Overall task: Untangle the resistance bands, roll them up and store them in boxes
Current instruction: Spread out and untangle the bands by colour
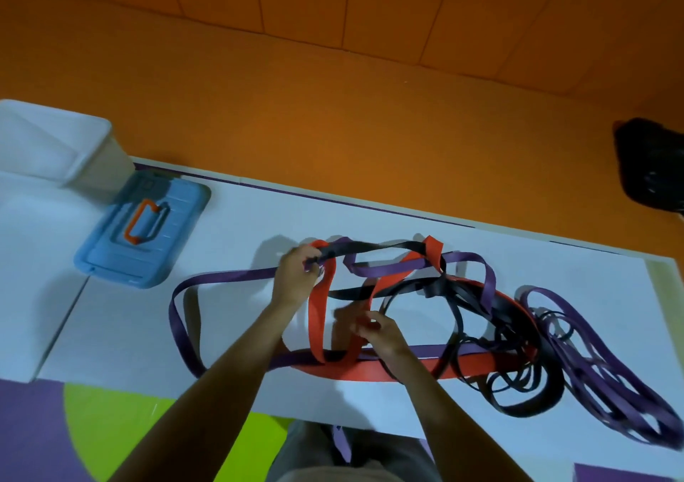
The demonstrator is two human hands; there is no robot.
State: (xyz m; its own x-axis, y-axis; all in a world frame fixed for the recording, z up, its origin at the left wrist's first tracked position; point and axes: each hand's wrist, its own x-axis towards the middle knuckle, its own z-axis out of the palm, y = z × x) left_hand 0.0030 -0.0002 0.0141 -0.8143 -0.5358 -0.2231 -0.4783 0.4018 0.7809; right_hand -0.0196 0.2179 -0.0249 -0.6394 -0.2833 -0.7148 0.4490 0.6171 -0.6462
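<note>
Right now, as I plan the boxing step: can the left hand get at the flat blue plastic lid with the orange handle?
Probably yes: only bare white table lies between the left hand and the blue lid, though that hand grips the tangled bands and must release them first.

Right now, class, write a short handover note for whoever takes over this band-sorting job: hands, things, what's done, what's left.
Left hand grips the black band at the far left of the tangle.
Right hand pinches a red band nearer the body.
All the bands lie knotted together on the white table. The white box and the blue lid sit far left.
Done: no band is rolled or boxed that I can see.
Left: untangle, roll, store.
</note>
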